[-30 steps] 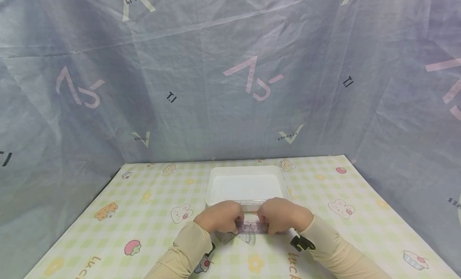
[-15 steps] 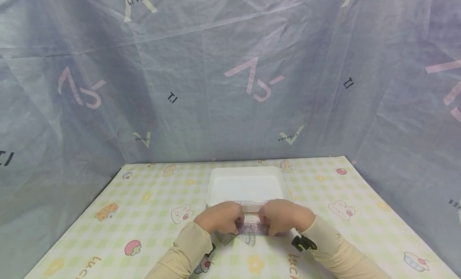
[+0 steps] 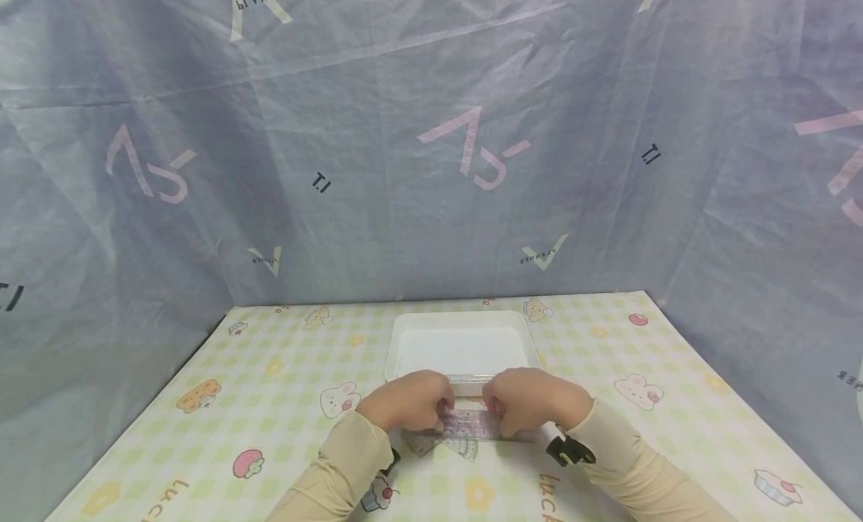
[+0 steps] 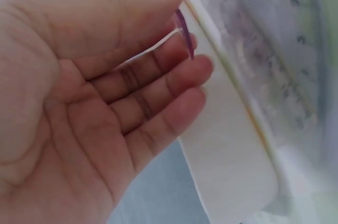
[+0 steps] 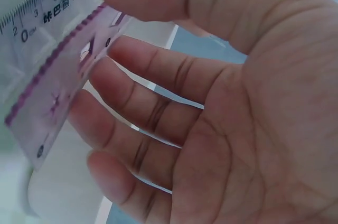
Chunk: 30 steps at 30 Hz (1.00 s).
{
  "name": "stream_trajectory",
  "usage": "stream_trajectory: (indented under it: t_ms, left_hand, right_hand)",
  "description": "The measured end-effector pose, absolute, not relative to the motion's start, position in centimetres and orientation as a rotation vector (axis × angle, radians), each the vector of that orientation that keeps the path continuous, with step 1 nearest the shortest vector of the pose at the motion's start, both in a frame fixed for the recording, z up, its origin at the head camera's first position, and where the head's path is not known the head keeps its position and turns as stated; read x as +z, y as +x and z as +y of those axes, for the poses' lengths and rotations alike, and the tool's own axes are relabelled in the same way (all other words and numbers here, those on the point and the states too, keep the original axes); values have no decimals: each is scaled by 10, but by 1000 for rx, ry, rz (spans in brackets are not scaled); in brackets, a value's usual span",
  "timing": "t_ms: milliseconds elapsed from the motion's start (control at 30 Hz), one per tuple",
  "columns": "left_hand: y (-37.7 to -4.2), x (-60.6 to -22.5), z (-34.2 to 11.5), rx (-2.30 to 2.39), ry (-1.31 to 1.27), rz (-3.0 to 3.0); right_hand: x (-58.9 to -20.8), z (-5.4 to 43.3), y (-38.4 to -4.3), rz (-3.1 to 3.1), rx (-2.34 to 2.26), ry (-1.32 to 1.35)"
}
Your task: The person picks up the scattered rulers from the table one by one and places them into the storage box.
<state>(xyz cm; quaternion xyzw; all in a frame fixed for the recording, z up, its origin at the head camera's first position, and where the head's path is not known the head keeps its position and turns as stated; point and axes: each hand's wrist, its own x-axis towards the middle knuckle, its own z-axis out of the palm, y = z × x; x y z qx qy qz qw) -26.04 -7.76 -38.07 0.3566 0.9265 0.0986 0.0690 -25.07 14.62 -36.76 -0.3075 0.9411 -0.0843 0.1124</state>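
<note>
A clear and purple ruler [image 3: 470, 425] with a wavy purple line spans the gap between both hands in front of the white tray. My left hand [image 3: 413, 402] pinches its left end between thumb and fingertips; the left wrist view shows the ruler [image 4: 182, 28] as a thin purple edge. At the other end, my right hand [image 3: 536, 398] holds it the same way. The scale and printed numbers face the right wrist view, where the ruler [image 5: 58, 76] sits between thumb and fingers. Below the ruler, a clear protractor [image 3: 462, 447] and a clear set square [image 3: 421, 444] show partly.
The white rectangular tray [image 3: 389, 357] stands just beyond the hands. Along its front rim a clear strip [image 3: 471, 379] shows. A checked cloth [image 3: 283, 425] with cartoon prints covers the table, and grey sheeting [image 3: 377, 207] hangs behind and at the sides.
Both hands have risen slightly, my left the more. The ruler has tipped so that more of its face shows. Protractor and set square stay where they were.
</note>
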Motion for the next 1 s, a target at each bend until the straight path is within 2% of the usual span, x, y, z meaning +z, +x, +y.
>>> stream_trajectory:
  t_ms: [1000]
  left_hand:
    - [-270,-362,-103,450,1086,2855]
  right_hand:
    - [-349,161,-252,2777,-364,-826]
